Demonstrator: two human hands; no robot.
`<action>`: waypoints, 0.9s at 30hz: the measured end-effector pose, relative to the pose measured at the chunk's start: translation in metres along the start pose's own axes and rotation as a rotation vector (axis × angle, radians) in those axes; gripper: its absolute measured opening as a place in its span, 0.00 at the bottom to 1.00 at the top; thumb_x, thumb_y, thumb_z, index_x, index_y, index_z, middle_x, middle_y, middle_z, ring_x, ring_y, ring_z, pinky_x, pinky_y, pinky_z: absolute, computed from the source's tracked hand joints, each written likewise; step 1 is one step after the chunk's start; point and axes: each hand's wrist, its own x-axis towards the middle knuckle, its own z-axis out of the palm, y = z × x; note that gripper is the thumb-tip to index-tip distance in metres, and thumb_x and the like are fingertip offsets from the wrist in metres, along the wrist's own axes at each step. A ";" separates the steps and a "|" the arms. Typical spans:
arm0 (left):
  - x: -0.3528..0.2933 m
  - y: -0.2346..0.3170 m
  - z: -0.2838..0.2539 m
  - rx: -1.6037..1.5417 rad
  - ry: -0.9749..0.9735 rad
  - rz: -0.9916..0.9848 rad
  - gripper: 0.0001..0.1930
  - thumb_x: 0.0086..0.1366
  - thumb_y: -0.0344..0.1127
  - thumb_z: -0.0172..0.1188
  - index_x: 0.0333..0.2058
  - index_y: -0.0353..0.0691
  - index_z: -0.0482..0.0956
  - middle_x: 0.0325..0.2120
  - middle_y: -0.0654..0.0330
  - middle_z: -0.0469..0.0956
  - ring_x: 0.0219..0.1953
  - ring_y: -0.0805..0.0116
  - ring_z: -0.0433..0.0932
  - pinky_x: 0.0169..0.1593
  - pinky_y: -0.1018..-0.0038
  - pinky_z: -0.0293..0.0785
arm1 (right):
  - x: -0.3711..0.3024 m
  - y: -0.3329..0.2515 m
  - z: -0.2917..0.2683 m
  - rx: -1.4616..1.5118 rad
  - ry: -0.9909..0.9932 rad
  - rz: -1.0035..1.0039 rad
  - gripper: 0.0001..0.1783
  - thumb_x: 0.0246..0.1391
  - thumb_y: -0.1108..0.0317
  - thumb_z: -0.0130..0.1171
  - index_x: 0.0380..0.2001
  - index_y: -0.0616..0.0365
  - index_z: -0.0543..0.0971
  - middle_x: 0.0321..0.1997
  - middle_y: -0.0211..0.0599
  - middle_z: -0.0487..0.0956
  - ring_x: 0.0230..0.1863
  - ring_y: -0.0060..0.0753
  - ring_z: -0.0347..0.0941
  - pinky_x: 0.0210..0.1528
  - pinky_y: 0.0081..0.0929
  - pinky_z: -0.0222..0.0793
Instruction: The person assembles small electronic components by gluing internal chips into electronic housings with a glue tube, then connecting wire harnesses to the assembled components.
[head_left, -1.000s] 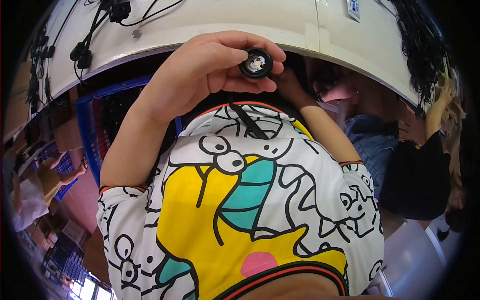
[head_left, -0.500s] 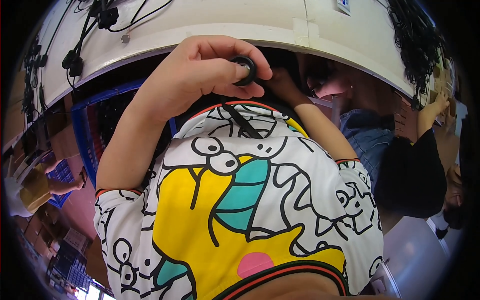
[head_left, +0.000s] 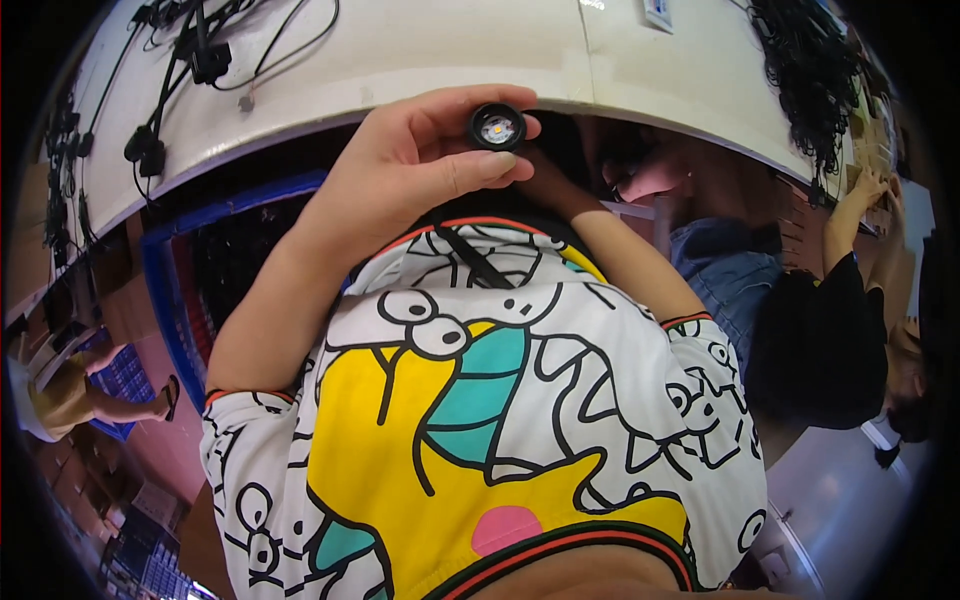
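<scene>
My left hand [head_left: 405, 165] is closed on a small black flashlight [head_left: 497, 128], at the near edge of the white table. Its round front end faces up at me, showing a shiny inside with a small yellow LED at the centre. The thumb presses along the lower rim, and the fingers curl behind the far side. My right hand [head_left: 548, 185] is behind and just right of the left one, in the shade under the table edge. Its fingers are hidden, so whether it holds anything does not show.
Black cables with plugs [head_left: 210, 62] lie on the white table [head_left: 450, 60] at the far left; a thick cable bundle [head_left: 815, 85] is at the far right. A blue crate [head_left: 165, 290] stands below the table. Co-workers sit at right, one with hands [head_left: 872, 185] at the table.
My left thumb has slid off the flashlight's front opening to its lower rim. The front has turned up, so its LED now shows. My right hand stays mostly hidden behind.
</scene>
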 end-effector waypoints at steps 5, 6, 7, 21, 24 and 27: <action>0.004 0.001 0.000 0.289 0.124 0.223 0.18 0.55 0.23 0.52 0.46 0.34 0.67 0.37 0.59 0.72 0.36 0.74 0.72 0.43 0.81 0.67 | -0.023 -0.024 -0.010 -0.338 -0.097 -0.128 0.16 0.43 0.68 0.54 0.39 0.57 0.75 0.38 0.48 0.75 0.42 0.44 0.71 0.48 0.33 0.63; 0.001 0.000 -0.004 0.252 0.151 0.318 0.17 0.56 0.24 0.51 0.46 0.35 0.66 0.37 0.58 0.72 0.38 0.74 0.71 0.45 0.80 0.65 | -0.031 -0.055 -0.014 -0.489 -0.153 -0.141 0.18 0.43 0.63 0.55 0.40 0.57 0.74 0.38 0.51 0.74 0.42 0.50 0.69 0.47 0.35 0.64; 0.000 0.000 -0.007 0.207 0.168 0.406 0.16 0.56 0.26 0.50 0.46 0.36 0.65 0.36 0.58 0.72 0.39 0.73 0.70 0.47 0.78 0.64 | -0.039 -0.083 -0.017 -0.616 -0.185 -0.011 0.19 0.43 0.63 0.56 0.41 0.56 0.73 0.39 0.51 0.74 0.42 0.52 0.69 0.46 0.36 0.64; 0.003 0.009 -0.038 0.130 0.485 0.668 0.35 0.51 0.59 0.55 0.49 0.39 0.59 0.22 0.64 0.64 0.15 0.79 0.56 0.20 0.85 0.53 | 0.125 -0.235 -0.100 -0.778 0.571 -0.781 0.18 0.41 0.59 0.58 0.38 0.52 0.73 0.41 0.37 0.73 0.45 0.39 0.66 0.44 0.35 0.64; -0.009 0.009 -0.050 0.094 0.503 0.619 0.37 0.51 0.62 0.53 0.49 0.38 0.58 0.22 0.64 0.65 0.14 0.81 0.54 0.16 0.86 0.48 | 0.159 -0.259 -0.076 -1.054 0.481 -0.591 0.17 0.41 0.59 0.56 0.36 0.52 0.74 0.38 0.33 0.73 0.45 0.37 0.64 0.40 0.34 0.66; -0.008 0.007 -0.055 0.150 0.536 0.606 0.37 0.52 0.64 0.50 0.49 0.37 0.58 0.21 0.66 0.64 0.13 0.82 0.52 0.15 0.86 0.44 | 0.175 -0.246 -0.082 -1.103 0.483 -0.604 0.08 0.42 0.59 0.54 0.27 0.47 0.76 0.32 0.36 0.72 0.36 0.40 0.70 0.36 0.35 0.67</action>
